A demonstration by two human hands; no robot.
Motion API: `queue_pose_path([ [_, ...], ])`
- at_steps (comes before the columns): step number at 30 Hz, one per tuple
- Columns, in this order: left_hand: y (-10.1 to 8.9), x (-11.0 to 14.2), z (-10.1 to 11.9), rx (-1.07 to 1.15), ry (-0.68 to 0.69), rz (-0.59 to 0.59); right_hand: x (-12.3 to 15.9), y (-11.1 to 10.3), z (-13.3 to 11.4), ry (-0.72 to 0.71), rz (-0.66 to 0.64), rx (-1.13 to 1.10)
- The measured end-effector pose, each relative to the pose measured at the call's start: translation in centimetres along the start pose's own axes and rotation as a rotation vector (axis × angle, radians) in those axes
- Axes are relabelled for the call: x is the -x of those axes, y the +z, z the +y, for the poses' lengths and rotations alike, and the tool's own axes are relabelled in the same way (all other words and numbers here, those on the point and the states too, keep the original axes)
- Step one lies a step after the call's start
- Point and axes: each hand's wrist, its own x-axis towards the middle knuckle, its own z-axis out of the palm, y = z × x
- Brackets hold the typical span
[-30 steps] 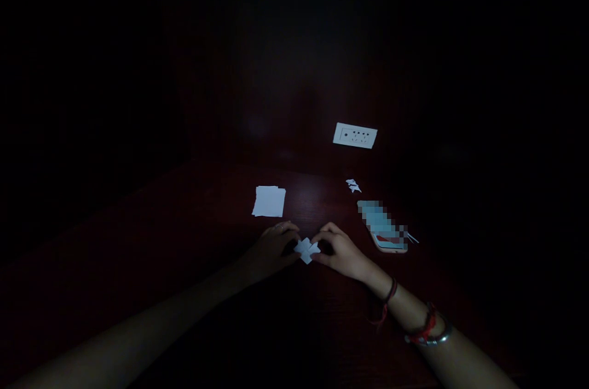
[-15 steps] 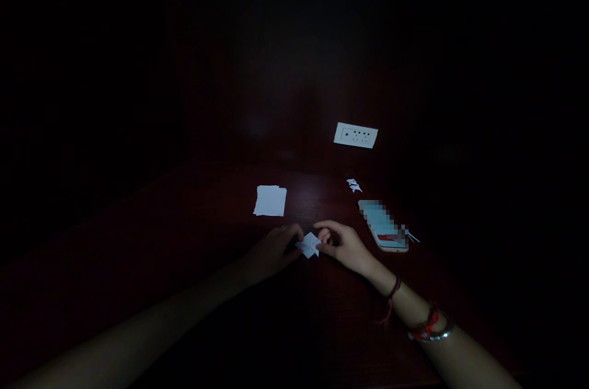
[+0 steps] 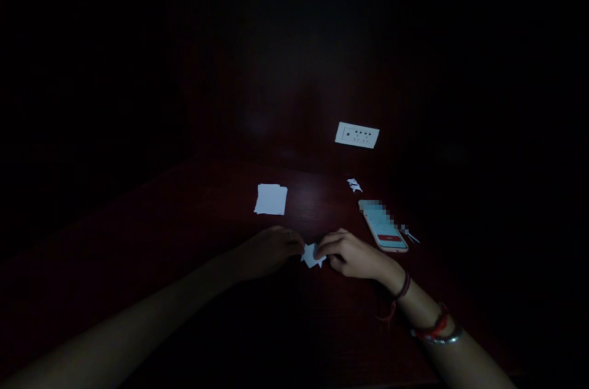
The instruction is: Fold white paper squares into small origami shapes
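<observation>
Between my hands is a small piece of folded white paper (image 3: 311, 257) with pointed corners, low over the dark red table. My left hand (image 3: 272, 251) pinches its left edge, the fingers bent and in shadow. On the other side, my right hand (image 3: 356, 254) has its fingertips on the paper's upper right part, with the thumb tucked below. A stack of square white paper sheets (image 3: 270, 199) lies beyond my left hand. Red cords and a silver bangle circle my right wrist and forearm.
A lit phone (image 3: 383, 227) lies to the right of my right hand, with a thin white strip (image 3: 413, 238) beside it. Small folded white paper pieces (image 3: 354, 185) rest farther back. A white socket plate (image 3: 357, 135) is on the wall behind the table (image 3: 216, 199).
The folded paper has moved slightly nearer and been turned, showing a plainer face. My right hand's fingers have come down over it, and both hands have shifted a little.
</observation>
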Motion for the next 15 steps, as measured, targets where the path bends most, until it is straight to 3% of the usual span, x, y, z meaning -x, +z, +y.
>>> queue_pose_path([
  [5,0.30,0.50,-0.26,0.043,0.012,0.013,-0.01,0.00,0.39,0.035,0.048,-0.044],
  [10,0.24,0.64,-0.18,-0.006,0.061,0.015,0.06,0.32,0.90,-0.018,-0.001,-0.045],
  [15,0.21,0.93,-0.10,-0.029,0.010,-0.046,0.12,0.19,0.89,-0.009,-0.033,-0.044],
])
